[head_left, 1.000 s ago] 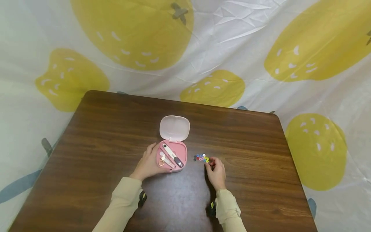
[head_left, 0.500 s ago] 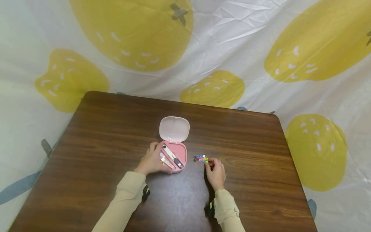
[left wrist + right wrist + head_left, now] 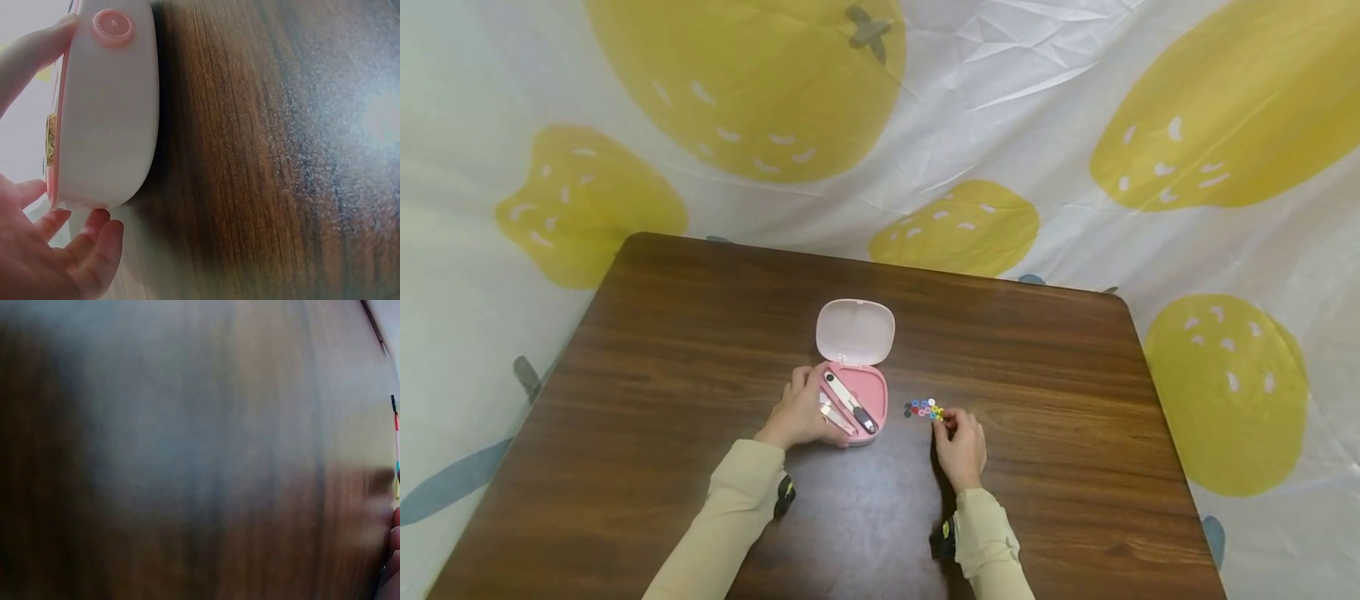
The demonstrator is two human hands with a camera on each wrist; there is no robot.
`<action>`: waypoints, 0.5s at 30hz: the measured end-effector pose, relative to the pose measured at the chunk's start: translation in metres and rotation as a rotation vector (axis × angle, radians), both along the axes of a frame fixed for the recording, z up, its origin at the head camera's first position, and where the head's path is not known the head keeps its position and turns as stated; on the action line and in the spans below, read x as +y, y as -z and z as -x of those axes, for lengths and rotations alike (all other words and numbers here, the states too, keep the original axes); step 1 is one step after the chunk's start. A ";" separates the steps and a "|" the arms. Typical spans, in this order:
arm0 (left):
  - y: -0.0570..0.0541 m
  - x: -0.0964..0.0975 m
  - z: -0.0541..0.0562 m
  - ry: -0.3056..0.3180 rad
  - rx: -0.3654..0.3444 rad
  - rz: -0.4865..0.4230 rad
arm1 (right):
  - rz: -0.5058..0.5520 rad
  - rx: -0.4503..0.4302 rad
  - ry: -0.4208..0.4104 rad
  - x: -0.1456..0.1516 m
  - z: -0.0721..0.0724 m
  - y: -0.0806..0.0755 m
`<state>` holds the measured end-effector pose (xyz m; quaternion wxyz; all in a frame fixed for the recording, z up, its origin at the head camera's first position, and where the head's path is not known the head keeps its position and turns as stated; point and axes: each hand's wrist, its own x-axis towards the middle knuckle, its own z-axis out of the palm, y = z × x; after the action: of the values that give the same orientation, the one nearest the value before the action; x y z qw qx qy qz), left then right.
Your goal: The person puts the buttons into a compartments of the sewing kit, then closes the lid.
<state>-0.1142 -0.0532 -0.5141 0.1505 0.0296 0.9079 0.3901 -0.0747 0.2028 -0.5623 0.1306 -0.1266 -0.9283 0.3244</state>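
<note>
My left hand [image 3: 801,414] grips the left side of a pink case [image 3: 878,421], whose pale lid [image 3: 855,332] stands raised behind it. The left wrist view shows the thumb on the rim near a round pink latch button [image 3: 113,27], the other fingers curled at the case's end. Inside lie a white-and-dark clipper-like tool [image 3: 851,402] and a smaller pink-and-white clipper [image 3: 837,417], partly behind the fingers. Right of the case lie several small coloured ring-like discs [image 3: 922,408]. My right hand [image 3: 961,450] pinches a yellow disc at their right end between thumb and forefinger.
A dark wooden table [image 3: 700,333] with rounded far corners carries everything. Behind and beside it hangs a white curtain [image 3: 820,208] with large yellow fruit prints. Black wrist straps [image 3: 943,540] sit at the cream sleeves [image 3: 988,533].
My left hand has shifted slightly right over the case, and its fingers now hide a gold ring seen inside earlier. The right hand stays at the discs, nearly still.
</note>
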 end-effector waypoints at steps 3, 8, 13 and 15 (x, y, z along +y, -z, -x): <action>0.000 0.000 0.000 0.002 -0.002 -0.002 | -0.007 0.012 0.003 0.000 0.000 0.002; 0.000 0.001 -0.001 0.008 -0.007 0.000 | -0.012 0.011 0.013 0.000 -0.001 0.005; 0.001 0.000 -0.001 -0.001 -0.010 -0.006 | -0.018 0.027 0.017 0.000 -0.001 0.006; 0.001 0.000 -0.001 -0.002 -0.008 -0.006 | -0.020 0.032 0.020 -0.001 0.000 0.006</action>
<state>-0.1133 -0.0530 -0.5152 0.1539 0.0278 0.9061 0.3931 -0.0743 0.2021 -0.5678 0.1500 -0.1291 -0.9279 0.3160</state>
